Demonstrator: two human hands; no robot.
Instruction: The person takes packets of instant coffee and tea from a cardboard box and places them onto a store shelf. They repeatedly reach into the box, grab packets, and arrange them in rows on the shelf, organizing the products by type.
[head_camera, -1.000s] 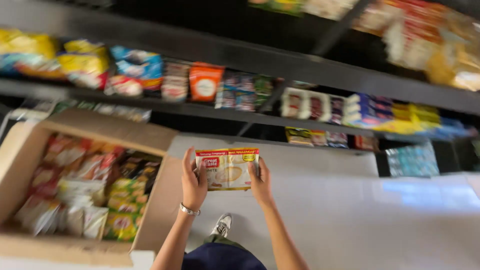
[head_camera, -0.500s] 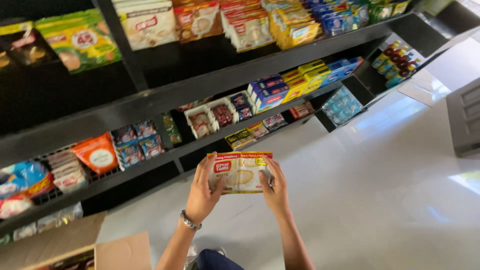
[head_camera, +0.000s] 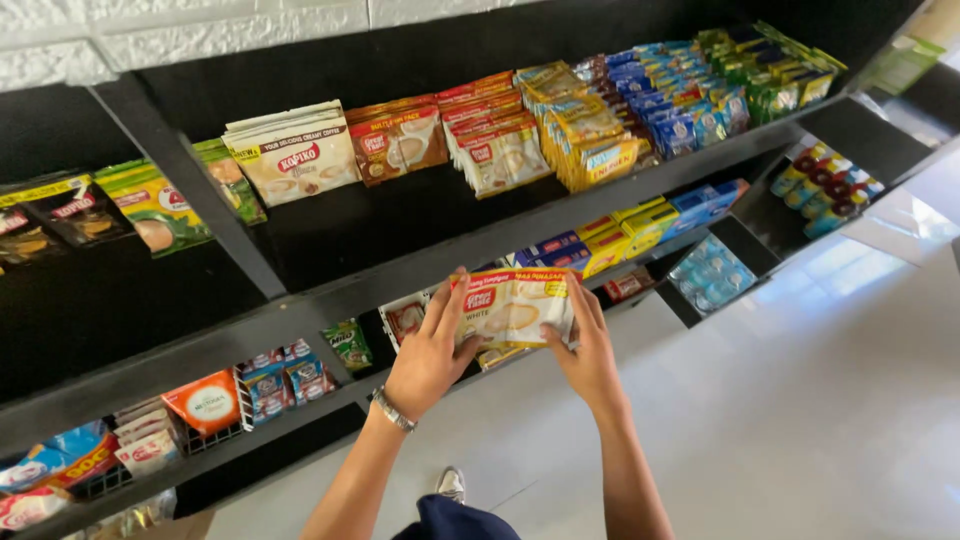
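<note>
Both my hands hold a stack of cream and red sachet packs (head_camera: 515, 310) in front of the black shelving. My left hand (head_camera: 432, 350), with a metal bracelet at the wrist, grips the stack's left side. My right hand (head_camera: 588, 345) grips its right side. The stack sits just below the front edge of the upper shelf (head_camera: 400, 285). On that shelf, above my hands, stand rows of similar sachets (head_camera: 500, 150), brown ones (head_camera: 400, 140) and cream ones (head_camera: 295, 155).
Yellow packs (head_camera: 590, 150), blue packs (head_camera: 670, 110) and green packs (head_camera: 780, 70) fill the upper shelf to the right. The lower shelf carries small packs in wire baskets (head_camera: 200, 410) and blue and yellow boxes (head_camera: 640, 225). White tiled floor (head_camera: 800, 430) lies below.
My view has swung upward from a cardboard box on the floor to the upper shelf. Both hands have raised the sachet stack toward the shelf edge.
</note>
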